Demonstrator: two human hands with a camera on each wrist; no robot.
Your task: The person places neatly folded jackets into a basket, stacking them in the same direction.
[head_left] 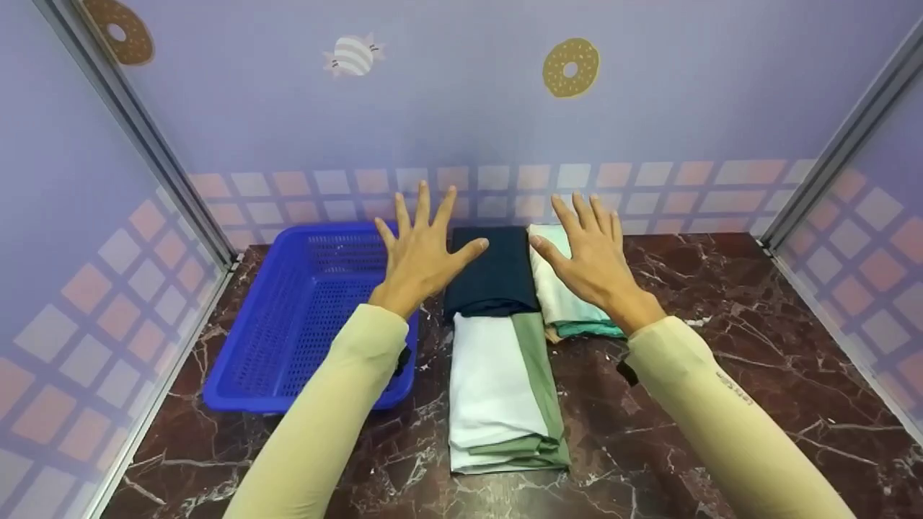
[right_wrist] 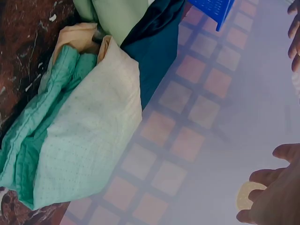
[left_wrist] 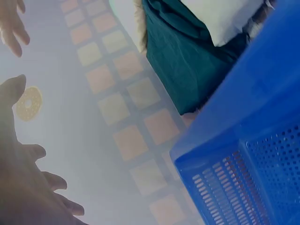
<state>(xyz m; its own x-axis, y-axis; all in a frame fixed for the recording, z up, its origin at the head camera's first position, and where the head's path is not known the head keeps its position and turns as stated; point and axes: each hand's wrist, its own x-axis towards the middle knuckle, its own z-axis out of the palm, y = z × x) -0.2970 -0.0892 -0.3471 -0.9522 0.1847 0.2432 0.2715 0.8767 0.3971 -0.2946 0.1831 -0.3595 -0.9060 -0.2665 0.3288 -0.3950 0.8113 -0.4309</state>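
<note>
Both hands are held up with fingers spread, and neither grips anything. In the head view my left hand point(head_left: 422, 252) overlaps the right rim of a blue plastic basket point(head_left: 249, 317). My right hand point(head_left: 595, 259) is over a folded white and mint-green cloth point(head_left: 577, 306). Between the hands lies a folded dark navy cloth point(head_left: 494, 277). In front of it is a folded white and green cloth point(head_left: 497, 382). The right wrist view shows the mint cloth point(right_wrist: 93, 126) close up, its layered edges loosely gathered.
The perforated basket stands at the left of a dark red marbled tabletop point(head_left: 692, 418). A lilac wall point(head_left: 461, 94) with printed donuts and pink-white squares closes off the back. Side panels with grey metal posts point(head_left: 144, 130) stand left and right.
</note>
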